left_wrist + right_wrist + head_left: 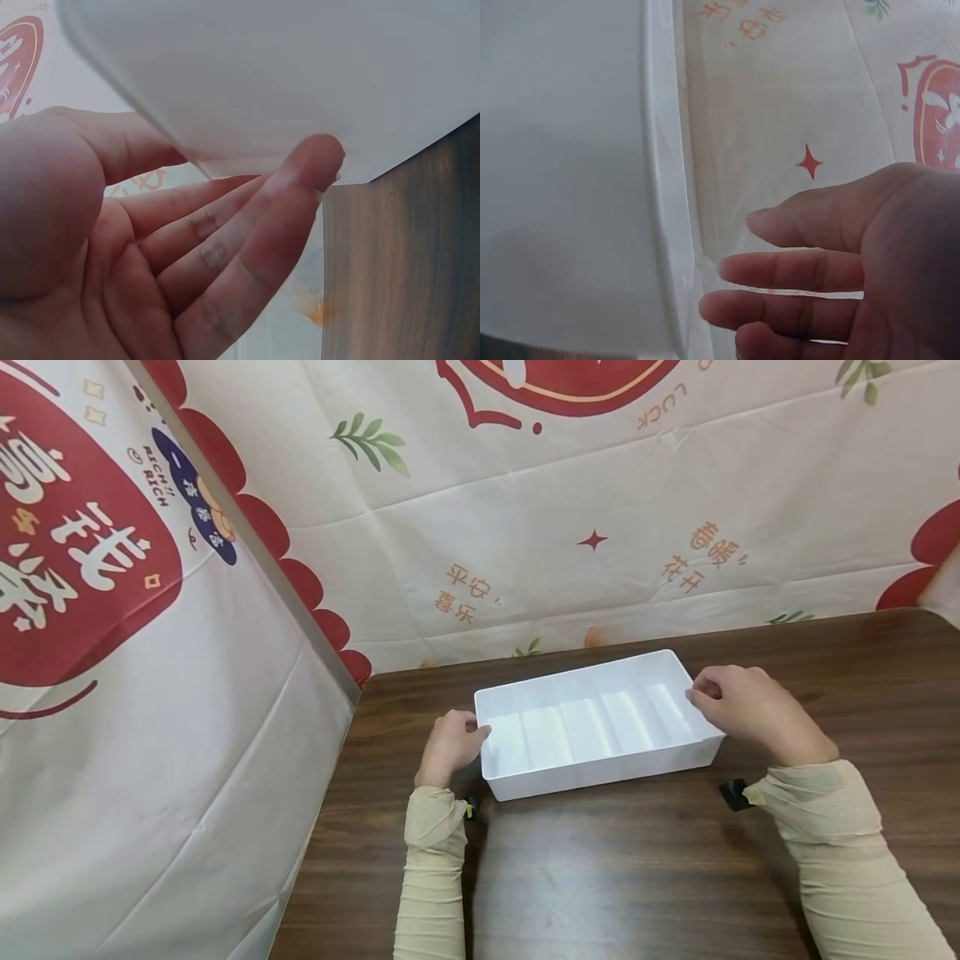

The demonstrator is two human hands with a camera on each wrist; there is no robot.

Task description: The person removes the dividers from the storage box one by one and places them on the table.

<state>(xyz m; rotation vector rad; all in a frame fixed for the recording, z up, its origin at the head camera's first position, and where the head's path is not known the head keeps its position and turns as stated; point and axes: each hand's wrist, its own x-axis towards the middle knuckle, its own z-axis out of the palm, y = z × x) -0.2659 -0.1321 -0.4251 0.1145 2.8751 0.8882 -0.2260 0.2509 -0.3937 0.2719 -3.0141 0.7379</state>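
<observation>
A white rectangular plastic tray (600,766) with low walls and several crosswise bands on its floor is at the far part of the table. At its left end my left hand (450,743) pinches the wall: in the left wrist view the thumb passes behind the white wall (247,82), and the fingers (247,262) press its outer face. By the opposite end is my right hand (742,706), thumb over the rim in the head view. The right wrist view shows its fingers (795,270) loosely extended beside the tray wall (570,187), with the thumb apart from it.
The dark wood table (600,877) ends at a printed white cloth (540,568) hanging behind it. Another printed cloth (187,735) hangs along the left side. A small black object (735,795) shows at the right sleeve's cuff.
</observation>
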